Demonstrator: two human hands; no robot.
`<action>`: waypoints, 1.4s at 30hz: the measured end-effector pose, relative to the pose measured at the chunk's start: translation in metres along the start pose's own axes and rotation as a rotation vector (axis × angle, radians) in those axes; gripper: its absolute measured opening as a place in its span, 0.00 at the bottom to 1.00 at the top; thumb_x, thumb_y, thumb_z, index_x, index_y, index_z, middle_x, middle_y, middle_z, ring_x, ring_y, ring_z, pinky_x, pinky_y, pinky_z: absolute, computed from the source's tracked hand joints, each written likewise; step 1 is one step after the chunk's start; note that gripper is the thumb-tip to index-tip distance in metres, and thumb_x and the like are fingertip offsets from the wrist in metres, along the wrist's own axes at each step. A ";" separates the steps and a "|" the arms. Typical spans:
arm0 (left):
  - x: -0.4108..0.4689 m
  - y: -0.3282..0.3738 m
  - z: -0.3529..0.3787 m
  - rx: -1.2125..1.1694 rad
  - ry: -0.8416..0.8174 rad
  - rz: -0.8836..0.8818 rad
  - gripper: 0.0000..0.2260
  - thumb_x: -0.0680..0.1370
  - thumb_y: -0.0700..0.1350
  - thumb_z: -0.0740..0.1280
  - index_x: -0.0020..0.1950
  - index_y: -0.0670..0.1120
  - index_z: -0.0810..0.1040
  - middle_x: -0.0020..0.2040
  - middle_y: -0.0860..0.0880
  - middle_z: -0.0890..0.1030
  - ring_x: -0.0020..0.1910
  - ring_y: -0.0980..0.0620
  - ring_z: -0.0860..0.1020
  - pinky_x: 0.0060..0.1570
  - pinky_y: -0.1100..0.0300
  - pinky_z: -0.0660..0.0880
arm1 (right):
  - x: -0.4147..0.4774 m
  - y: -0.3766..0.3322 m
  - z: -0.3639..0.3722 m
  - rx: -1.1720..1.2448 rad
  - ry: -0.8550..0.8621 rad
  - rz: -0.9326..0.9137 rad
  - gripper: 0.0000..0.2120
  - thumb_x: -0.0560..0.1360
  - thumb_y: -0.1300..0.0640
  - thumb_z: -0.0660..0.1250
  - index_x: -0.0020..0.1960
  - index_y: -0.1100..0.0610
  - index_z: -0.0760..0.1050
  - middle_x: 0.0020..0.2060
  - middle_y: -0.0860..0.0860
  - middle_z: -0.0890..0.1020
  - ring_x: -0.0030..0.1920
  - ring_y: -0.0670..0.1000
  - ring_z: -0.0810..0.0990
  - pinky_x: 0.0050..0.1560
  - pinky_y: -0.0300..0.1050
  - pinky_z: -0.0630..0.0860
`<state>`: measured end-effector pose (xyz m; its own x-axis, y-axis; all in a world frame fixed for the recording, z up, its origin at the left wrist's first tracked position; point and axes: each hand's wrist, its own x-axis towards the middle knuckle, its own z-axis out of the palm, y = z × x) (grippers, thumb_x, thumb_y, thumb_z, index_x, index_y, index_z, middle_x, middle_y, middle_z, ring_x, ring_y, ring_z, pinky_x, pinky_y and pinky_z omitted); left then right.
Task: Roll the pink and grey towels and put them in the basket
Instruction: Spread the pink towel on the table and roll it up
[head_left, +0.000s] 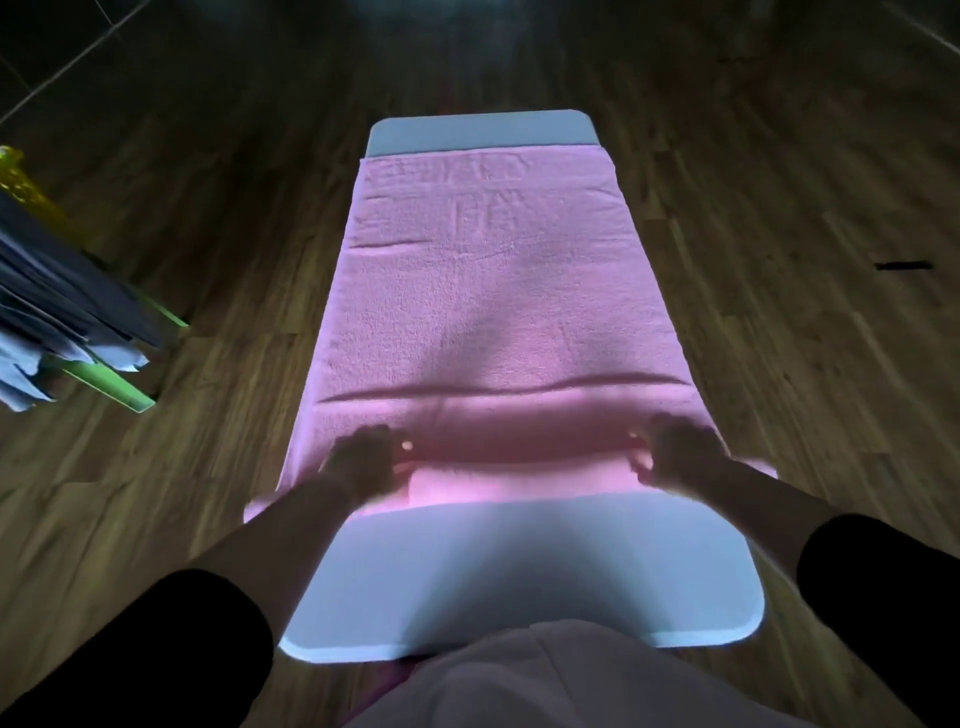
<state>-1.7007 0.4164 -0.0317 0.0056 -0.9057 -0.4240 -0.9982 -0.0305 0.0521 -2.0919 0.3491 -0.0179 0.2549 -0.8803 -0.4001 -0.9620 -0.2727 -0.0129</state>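
A pink towel (488, 291) lies flat along a white board (519, 566) that stands over a wooden floor. Its near end is folded over into a low roll (519, 441). My left hand (361, 460) grips the left end of that roll with fingers curled over it. My right hand (675, 449) grips the right end the same way. Both hands are blurred. No grey towel can be told apart in view, and no basket can be made out.
At the left edge hangs a rack with green bars (109, 384) carrying dark and light blue cloths (62, 312). A small dark object (904, 266) lies on the wooden floor (779, 208) to the right. The board's far end (478, 132) shows beyond the towel.
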 end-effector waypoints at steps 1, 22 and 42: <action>-0.001 0.001 0.003 -0.017 0.160 -0.043 0.15 0.78 0.56 0.63 0.64 0.55 0.74 0.61 0.50 0.78 0.58 0.47 0.77 0.54 0.49 0.76 | 0.001 -0.001 0.002 0.040 0.116 0.020 0.20 0.76 0.46 0.63 0.67 0.47 0.72 0.62 0.51 0.78 0.59 0.54 0.77 0.54 0.47 0.74; -0.009 0.018 0.006 -0.143 0.232 -0.035 0.22 0.77 0.57 0.64 0.69 0.48 0.71 0.65 0.45 0.76 0.63 0.42 0.73 0.62 0.49 0.71 | 0.005 -0.013 0.000 0.135 0.107 0.054 0.25 0.75 0.41 0.63 0.70 0.48 0.68 0.66 0.50 0.75 0.68 0.54 0.71 0.66 0.51 0.68; -0.010 0.024 0.002 -0.113 0.264 0.005 0.24 0.78 0.62 0.59 0.67 0.49 0.73 0.64 0.47 0.77 0.62 0.43 0.74 0.60 0.49 0.71 | 0.002 -0.024 -0.004 0.092 0.040 0.081 0.25 0.76 0.41 0.61 0.70 0.48 0.68 0.65 0.50 0.76 0.66 0.55 0.73 0.64 0.49 0.67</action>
<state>-1.7249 0.4259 -0.0282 0.0306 -0.9842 -0.1741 -0.9853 -0.0590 0.1603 -2.0681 0.3518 -0.0145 0.1784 -0.9130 -0.3668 -0.9840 -0.1654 -0.0668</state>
